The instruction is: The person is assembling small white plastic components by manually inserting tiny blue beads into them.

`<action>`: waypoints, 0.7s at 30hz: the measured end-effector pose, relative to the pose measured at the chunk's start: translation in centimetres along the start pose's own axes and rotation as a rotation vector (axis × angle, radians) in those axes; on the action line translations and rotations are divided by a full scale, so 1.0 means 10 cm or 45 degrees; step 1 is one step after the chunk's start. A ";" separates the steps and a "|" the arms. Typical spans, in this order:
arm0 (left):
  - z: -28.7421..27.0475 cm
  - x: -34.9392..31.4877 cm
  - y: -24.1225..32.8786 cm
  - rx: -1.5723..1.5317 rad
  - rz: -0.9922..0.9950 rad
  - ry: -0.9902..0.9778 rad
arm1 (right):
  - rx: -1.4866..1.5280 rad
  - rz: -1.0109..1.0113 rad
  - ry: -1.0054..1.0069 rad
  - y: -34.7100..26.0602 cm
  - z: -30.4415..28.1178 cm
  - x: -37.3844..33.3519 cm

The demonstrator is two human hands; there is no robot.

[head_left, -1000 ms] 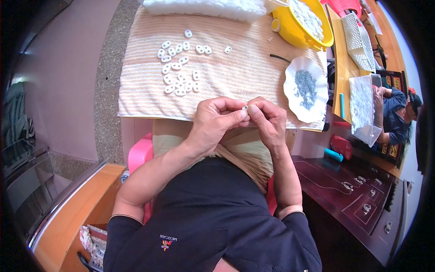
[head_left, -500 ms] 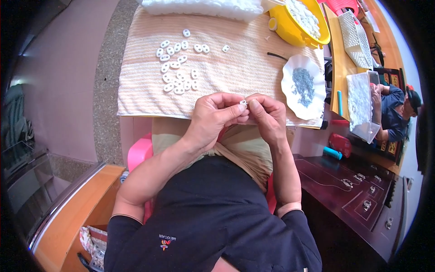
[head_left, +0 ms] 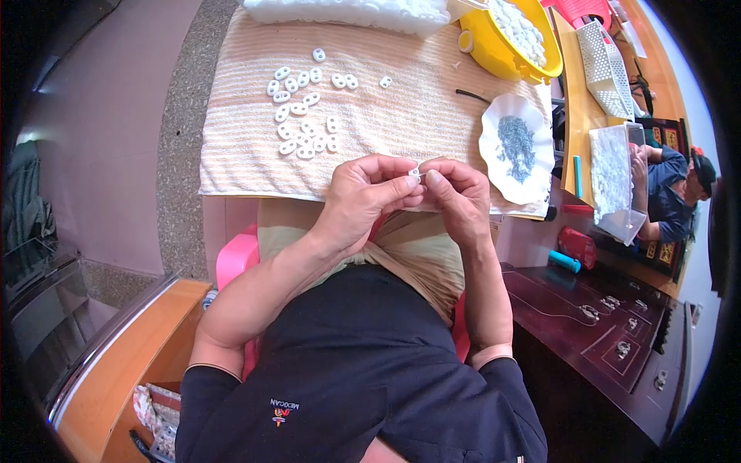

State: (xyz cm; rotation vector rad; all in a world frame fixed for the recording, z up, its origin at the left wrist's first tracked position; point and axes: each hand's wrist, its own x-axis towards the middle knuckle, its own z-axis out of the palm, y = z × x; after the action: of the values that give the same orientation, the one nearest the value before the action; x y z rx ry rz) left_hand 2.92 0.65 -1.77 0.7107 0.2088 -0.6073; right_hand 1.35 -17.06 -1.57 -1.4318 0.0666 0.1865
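Over the near edge of the towel, my left hand [head_left: 367, 193] pinches a small white plastic piece with two holes [head_left: 414, 174] between thumb and fingertips. My right hand [head_left: 461, 199] meets it from the other side, thumb and forefinger closed together; a thin, light sliver shows at their tips, too small to name. Several similar white two-hole pieces [head_left: 299, 109] lie loosely grouped on the striped towel [head_left: 409, 100], left of centre. One smaller white piece [head_left: 385, 82] lies apart from them. To the right, a white scalloped dish [head_left: 495, 147] holds a heap of tiny grey metal parts [head_left: 515, 143].
A yellow basin [head_left: 488, 58] of white pieces stands at the far right, beside a clear tub [head_left: 347, 19] of white pieces. A thin black rod [head_left: 472, 95] lies near the dish. Across on the right, another person [head_left: 668, 185] sits behind a clear box [head_left: 634, 224].
Both hands stay together around the white piece, with only slight finger movement. The right thumb and forefinger have drawn slightly away from it, and the thin sliver shows more between the fingertips.
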 end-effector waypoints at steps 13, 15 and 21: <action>0.00 -0.01 0.00 -0.028 0.007 -0.024 | -0.033 -0.017 -0.055 -0.02 0.00 0.00; 0.01 -0.01 0.01 -0.024 0.005 -0.018 | -0.042 -0.021 -0.059 -0.03 0.01 0.00; 0.02 -0.02 0.01 -0.022 0.000 -0.006 | -0.028 -0.012 -0.053 0.00 0.02 0.00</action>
State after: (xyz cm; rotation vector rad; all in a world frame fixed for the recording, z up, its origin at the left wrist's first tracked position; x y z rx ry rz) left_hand 2.80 0.69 -1.50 0.6925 0.2094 -0.6061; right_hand 1.32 -16.91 -1.50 -1.4492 0.0236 0.2099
